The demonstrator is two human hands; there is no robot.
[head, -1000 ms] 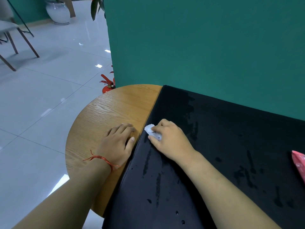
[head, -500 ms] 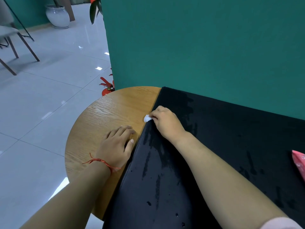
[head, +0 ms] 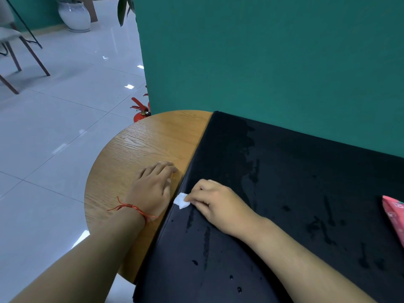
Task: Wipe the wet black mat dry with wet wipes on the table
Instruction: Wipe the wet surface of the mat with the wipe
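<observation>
Black mat (head: 295, 182) wet-streaked (droplets too), right hand (head: 220, 204) pinching white wipe (head: 181, 200), left hand (head: 150, 189) flat on table (head: 142, 145)

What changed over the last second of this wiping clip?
The right hand, pinching the white wipe, slid away along the left edge of the black mat, then back toward the person. The left hand stayed flat on the wooden table; the pink packet stayed put.

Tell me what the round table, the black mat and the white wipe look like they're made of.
Table: wood or wood-look laminate, light brown with visible grain. Black mat: probably smooth leatherette or rubber; water sits on it in beads and streaks. Wipe: soft white tissue-like sheet, crumpled.
</observation>
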